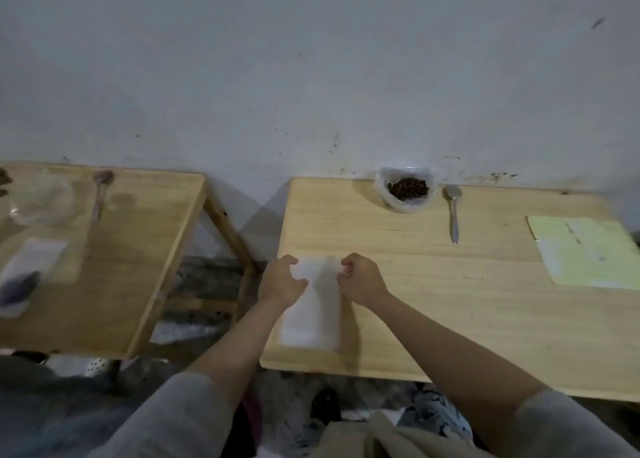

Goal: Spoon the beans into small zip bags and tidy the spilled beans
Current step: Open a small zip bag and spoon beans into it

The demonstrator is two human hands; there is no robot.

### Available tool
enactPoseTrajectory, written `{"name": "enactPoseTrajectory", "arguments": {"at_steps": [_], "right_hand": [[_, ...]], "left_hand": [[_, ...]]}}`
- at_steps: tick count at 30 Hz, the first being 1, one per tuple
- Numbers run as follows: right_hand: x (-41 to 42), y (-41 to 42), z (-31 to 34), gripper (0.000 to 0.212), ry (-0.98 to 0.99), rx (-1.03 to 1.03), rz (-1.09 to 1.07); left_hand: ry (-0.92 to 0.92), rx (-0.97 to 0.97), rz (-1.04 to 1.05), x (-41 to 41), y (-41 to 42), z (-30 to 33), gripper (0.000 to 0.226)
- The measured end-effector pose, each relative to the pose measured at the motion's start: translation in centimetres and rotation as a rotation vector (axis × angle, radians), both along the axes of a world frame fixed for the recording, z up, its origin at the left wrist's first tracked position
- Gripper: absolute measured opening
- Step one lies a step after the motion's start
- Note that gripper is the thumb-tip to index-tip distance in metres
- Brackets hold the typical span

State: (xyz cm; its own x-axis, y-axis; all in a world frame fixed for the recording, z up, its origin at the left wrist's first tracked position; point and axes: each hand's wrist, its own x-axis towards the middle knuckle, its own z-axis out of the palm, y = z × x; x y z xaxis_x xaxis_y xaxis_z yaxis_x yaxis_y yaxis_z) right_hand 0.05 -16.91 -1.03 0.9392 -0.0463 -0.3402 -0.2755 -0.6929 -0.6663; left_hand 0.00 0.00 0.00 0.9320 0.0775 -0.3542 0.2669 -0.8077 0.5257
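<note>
Pinching the top of the zip bag (311,305) at the surface's (450,301) near left corner, my left hand (282,281) and right hand (362,279) each have a tight grip on one side. I'd pull the lips apart evenly, mouth facing the beans (408,188) and spoon (453,211) at the far edge. No readable writing anywhere.

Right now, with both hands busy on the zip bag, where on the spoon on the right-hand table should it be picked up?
Grip the spoon by its handle end, coming from the near side. It lies flat, bowl toward the wall beside the bag of beans, handle pointing at the person. The right hand is nearer.
</note>
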Motion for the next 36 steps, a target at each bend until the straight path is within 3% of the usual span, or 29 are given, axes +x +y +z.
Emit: {"name": "enactPoseTrajectory", "arguments": {"at_steps": [7, 11, 15, 18, 24, 27, 31, 36], "right_hand": [[-0.3, 1.3, -0.8, 0.036, 0.012, 0.018, -0.182], [-0.6, 1.6, -0.3, 0.029, 0.006, 0.113, -0.259], [-0.6, 2.0, -0.1, 0.040, -0.010, 0.204, -0.349], [-0.4, 2.0, 0.2, 0.045, 0.026, 0.153, -0.374], [-0.8, 1.4, -0.4, 0.035, 0.050, 0.160, -0.359], [-1.0, 1.2, 0.1, 0.024, 0.007, 0.231, -0.389], [-1.2, 0.9, 1.3, 0.027, -0.039, 0.367, -0.383], [-0.8, -1.1, 5.0, 0.025, -0.044, 0.494, -0.153]], "left_hand": [[0.039, 0.037, 0.005, -0.4, 0.0, -1.0, 0.054], [-0.041, 0.041, 0.043, -0.9, -0.1, -0.8, 0.049], [-0.121, -0.018, 0.082, -1.4, -0.5, -0.5, 0.047], [-0.139, -0.072, 0.133, -1.5, -0.6, -0.4, 0.040], [-0.160, -0.252, 0.208, -1.9, 0.2, -0.6, 0.019], [-0.168, -0.270, 0.215, -2.0, 0.6, -0.3, 0.014], [-0.147, -0.348, 0.233, -1.8, 1.0, 0.4, 0.012], [-0.205, -0.463, 0.144, -1.3, 1.3, 2.9, 0.021]]}}
